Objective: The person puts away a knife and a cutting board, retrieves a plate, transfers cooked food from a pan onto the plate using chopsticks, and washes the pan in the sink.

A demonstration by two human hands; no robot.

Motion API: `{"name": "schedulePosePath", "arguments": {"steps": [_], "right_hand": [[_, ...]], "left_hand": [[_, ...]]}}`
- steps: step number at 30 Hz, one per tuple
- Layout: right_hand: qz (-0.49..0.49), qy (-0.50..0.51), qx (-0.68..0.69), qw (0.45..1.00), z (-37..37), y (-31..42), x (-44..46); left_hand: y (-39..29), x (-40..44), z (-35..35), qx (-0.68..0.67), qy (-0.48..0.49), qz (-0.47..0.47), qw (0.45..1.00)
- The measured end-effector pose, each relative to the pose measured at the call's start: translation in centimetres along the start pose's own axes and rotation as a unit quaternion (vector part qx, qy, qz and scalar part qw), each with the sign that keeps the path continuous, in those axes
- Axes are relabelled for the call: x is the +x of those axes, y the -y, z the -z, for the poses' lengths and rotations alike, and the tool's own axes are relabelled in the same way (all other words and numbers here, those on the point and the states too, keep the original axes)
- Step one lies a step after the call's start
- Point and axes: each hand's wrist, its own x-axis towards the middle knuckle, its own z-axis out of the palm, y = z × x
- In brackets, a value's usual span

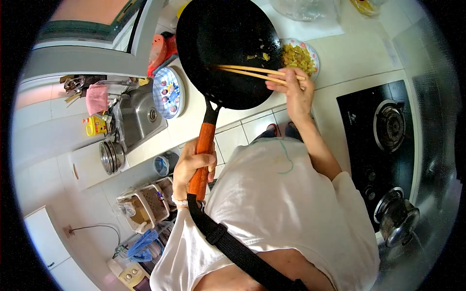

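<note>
Left hand (186,165): we have it wrapped round the wooden handle (206,133) of the wok (223,34). Right hand (298,97): we grasp chopsticks (252,70), tips inside the wok. Wok's rim overlaps the plate (316,60) of chopped food (297,59) in view; can't tell if they touch. A few scraps (265,56) lie in the wok, plate side. For good work, we should grip firmly, as the wok looks heavy, steady its rim, and sweep the tips lightly at the scraps.
</note>
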Motion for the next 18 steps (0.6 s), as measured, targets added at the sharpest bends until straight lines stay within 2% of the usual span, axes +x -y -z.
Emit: {"name": "schedulePosePath", "arguments": {"steps": [3,5,9,12,14,18], "right_hand": [[0.004,-0.051,-0.113,0.992,2.1,0.6,0.2],[0.019,-0.048,-0.133,0.99,2.1,1.4,-0.1],[0.038,0.054,-0.014,0.998,-0.8,2.1,-0.7],[0.029,0.054,-0.018,0.998,-0.5,1.1,-0.2],[0.027,-0.009,-0.133,0.991,0.9,0.8,0.2],[0.068,-0.004,-0.101,0.993,-0.7,2.2,-1.0]], "left_hand": [[0.1,0.0,0.1,-0.007,-0.004,-0.002,1.0],[0.1,0.0,0.0,-0.011,-0.009,-0.003,1.0],[0.0,0.0,-0.1,-0.007,-0.017,-0.007,1.0],[0.0,0.0,-0.2,-0.017,-0.013,-0.004,1.0],[0.0,-0.1,-0.1,-0.019,-0.01,-0.006,1.0],[-0.1,-0.2,-0.2,-0.009,-0.016,-0.001,1.0]]}}
